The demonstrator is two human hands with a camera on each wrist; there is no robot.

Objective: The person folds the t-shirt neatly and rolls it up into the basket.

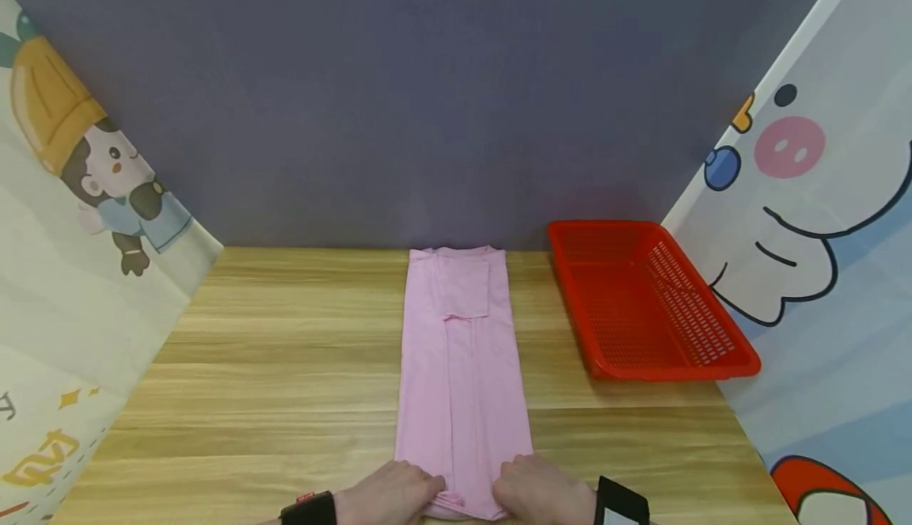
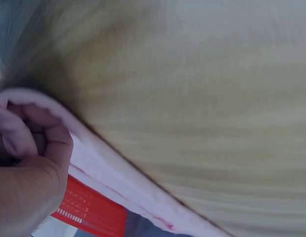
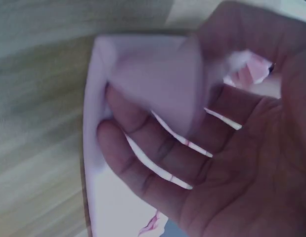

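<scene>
A pink garment [image 1: 427, 367], folded into a long narrow strip, lies lengthwise on the wooden table. A squarish flap shows near its far end, with a loose fold running down the middle. At the near left corner my left hand [image 1: 392, 490] grips the cloth; in the left wrist view the fingers curl round the edge of the pink garment [image 2: 108, 163]. My right hand [image 1: 545, 490] pinches the near right corner. In the right wrist view the turned-up corner of the garment [image 3: 153, 74] is between thumb and forefinger, with the other fingers [image 3: 138, 173] lying against the cloth.
A red plastic basket [image 1: 594, 351] with slotted sides stands on the table [image 1: 285, 367] to the right of the garment. A dark grey panel [image 1: 399, 97] rises behind the table. Printed cartoon sheets flank it on the left [image 1: 57, 272] and right [image 1: 855, 287].
</scene>
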